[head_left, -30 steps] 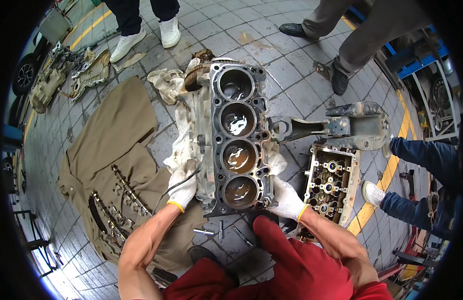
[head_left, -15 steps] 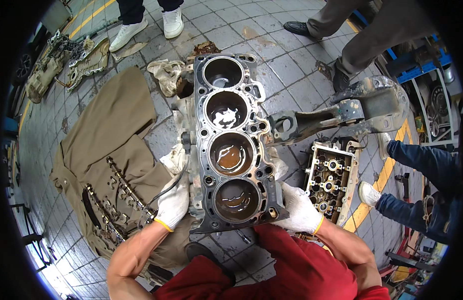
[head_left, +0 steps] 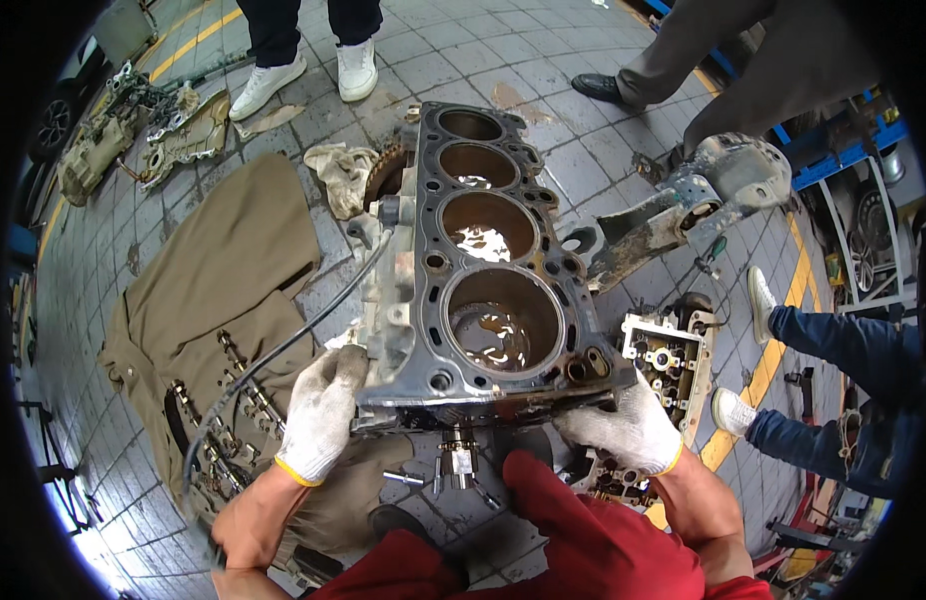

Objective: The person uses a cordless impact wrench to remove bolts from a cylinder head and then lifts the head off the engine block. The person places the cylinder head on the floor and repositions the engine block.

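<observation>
Between my hands is a dark engine block (head_left: 498,266), its flat deck and open round cylinders facing up and toward me. Shiny wet patches lie inside the bores. My gloved left hand (head_left: 323,410) grips the block's near left side. My gloved right hand (head_left: 628,425) has its fingers under the near right corner, partly hidden by it. A crankshaft end (head_left: 459,458) sticks out of the near face, low between my knees. A black cable (head_left: 283,345) runs along the block's left side and down past my left forearm.
Left lies a brown jacket (head_left: 218,230) with camshafts (head_left: 253,390) on it. A cylinder head (head_left: 673,365) sits on the right, below a rusty metal bracket (head_left: 703,215). A rag (head_left: 341,178) and a toothed ring (head_left: 388,178) are behind the block. Several people stand around.
The block has tilted, its near end rising, so the near face and crankshaft end now show. My hands moved with it. The cable swung outward to the left.
</observation>
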`<state>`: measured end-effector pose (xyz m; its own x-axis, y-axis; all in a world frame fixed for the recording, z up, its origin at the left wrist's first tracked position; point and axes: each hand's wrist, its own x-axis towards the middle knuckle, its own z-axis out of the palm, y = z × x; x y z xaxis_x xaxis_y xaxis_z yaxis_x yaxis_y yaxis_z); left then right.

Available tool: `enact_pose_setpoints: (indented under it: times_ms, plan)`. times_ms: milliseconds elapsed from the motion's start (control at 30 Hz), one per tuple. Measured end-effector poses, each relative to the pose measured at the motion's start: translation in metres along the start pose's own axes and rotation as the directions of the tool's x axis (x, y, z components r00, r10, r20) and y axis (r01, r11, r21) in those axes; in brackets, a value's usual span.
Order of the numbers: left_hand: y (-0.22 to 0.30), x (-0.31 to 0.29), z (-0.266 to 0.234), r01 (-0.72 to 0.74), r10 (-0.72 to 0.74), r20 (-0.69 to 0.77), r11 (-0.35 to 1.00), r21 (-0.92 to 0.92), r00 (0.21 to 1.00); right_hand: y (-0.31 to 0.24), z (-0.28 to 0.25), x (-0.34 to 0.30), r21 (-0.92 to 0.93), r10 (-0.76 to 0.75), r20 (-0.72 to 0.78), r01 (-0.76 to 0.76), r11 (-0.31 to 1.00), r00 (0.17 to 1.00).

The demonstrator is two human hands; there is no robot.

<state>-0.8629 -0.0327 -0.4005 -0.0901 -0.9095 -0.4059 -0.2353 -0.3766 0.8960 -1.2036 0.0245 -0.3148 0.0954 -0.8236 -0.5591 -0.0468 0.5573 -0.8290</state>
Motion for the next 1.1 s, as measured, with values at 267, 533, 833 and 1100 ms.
enact_pose_setpoints:
  times_ms: [267,533,833,1100]
  plan:
    - [0.04,0.005,-0.004,-0.183,0.192,-0.024,0.962,0.203,0.981,-0.031,-0.007,0.019,0.016,-0.1,-0.016,0.1,0.995,0.995]
    - [0.038,0.014,-0.008,-0.087,0.095,-0.133,0.994,0.065,0.987,-0.031,-0.016,0.042,0.051,-0.258,-0.005,0.258,0.965,0.966]
    - [0.054,0.022,0.0,-0.459,0.508,-0.113,0.838,0.295,0.854,-0.06,-0.022,0.068,0.119,-0.222,-0.176,0.245,0.962,0.959]
    - [0.046,0.062,0.002,-0.466,0.808,-0.121,0.448,0.763,0.577,-0.094,-0.032,0.111,0.098,-0.227,-0.32,0.271,0.958,0.92]
